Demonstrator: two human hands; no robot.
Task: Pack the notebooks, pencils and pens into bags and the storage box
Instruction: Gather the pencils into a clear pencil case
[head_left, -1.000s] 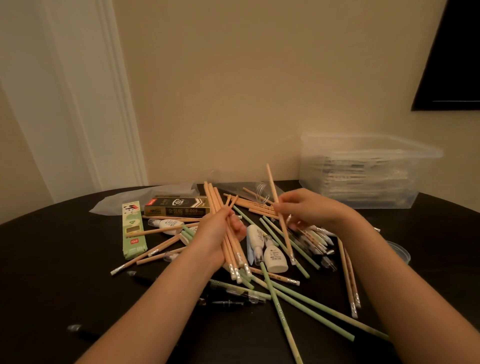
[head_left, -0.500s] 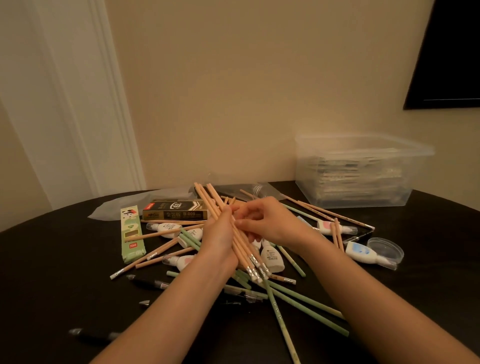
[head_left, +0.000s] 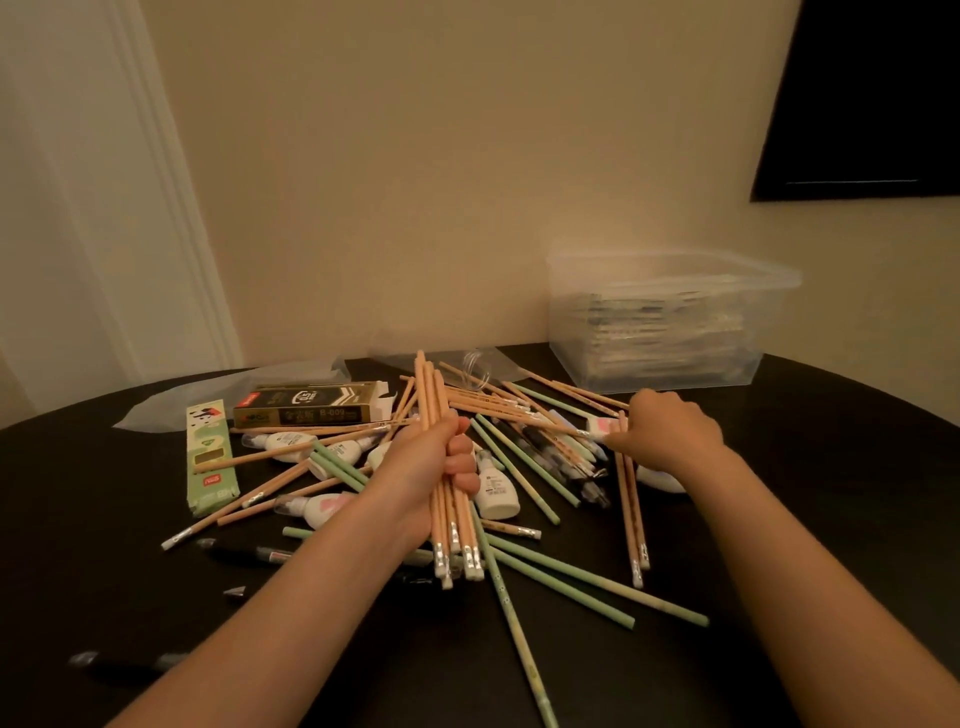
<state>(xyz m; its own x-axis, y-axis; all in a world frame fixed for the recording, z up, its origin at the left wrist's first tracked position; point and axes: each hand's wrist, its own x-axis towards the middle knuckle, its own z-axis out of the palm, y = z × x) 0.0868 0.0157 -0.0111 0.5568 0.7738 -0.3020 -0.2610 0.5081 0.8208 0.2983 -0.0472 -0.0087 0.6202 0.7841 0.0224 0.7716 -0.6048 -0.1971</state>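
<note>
Left hand grips pencil bundle mid-length; right hand seemingly pinches pencils

The storage box stands at the far right of the table, behind and right of the pencils heaped at centre. Left of the heap lie the rear carton and the front carton (further left). A plastic bag lies behind both, a pen in front.
</note>
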